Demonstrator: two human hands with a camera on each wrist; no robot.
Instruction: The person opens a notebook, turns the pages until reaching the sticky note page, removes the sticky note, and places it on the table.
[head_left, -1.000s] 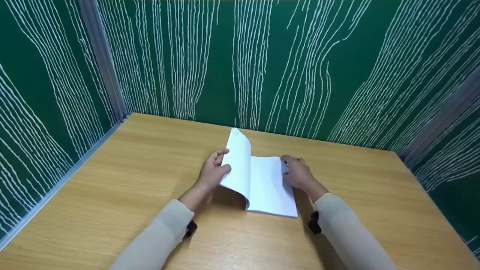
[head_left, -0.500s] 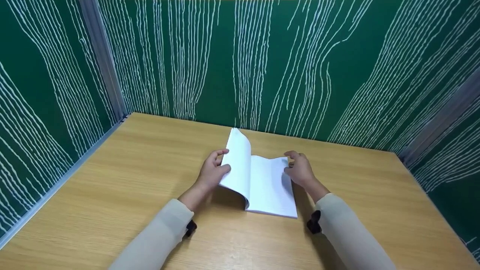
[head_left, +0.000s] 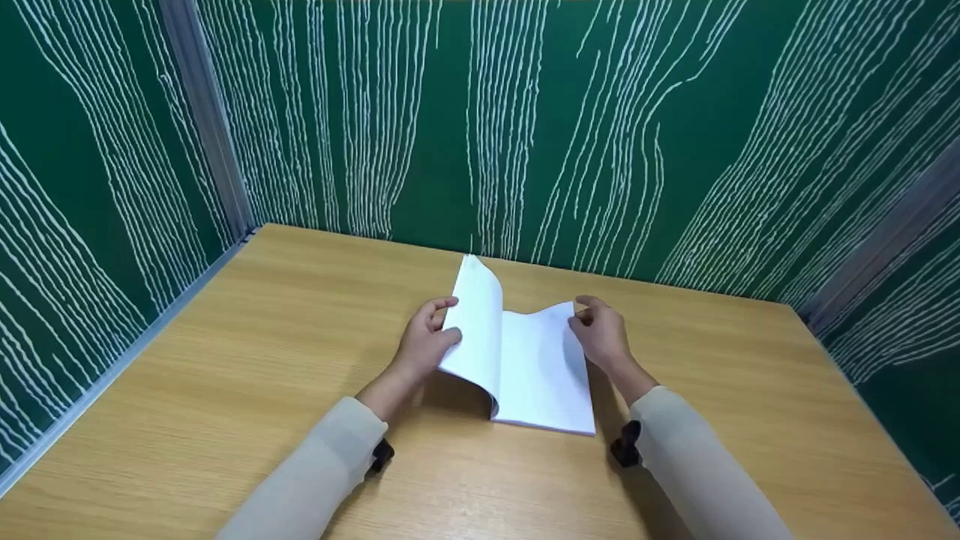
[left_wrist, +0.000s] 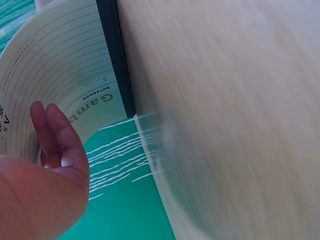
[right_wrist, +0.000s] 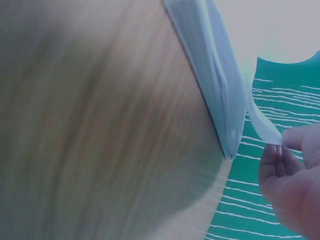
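A notebook lies open on the wooden table, its right-hand pages white with faint ruling. My left hand grips the raised left part at its outer edge, thumb over the pages, so that this part stands curved upward. The left wrist view shows the lined cover with printed lettering and a dark spine. On the other side, my right hand pinches the far right corner of a page. In the right wrist view that lifted page bends away from the page block below.
The wooden table runs back to a green wall with wavy white lines. Similar panels, with grey posts at the corners, stand at the left and right. Dark straps show at both wrists.
My right hand has shifted slightly from the page's edge and now pinches its corner, which has risen. The left hand and the raised part have stayed in place.
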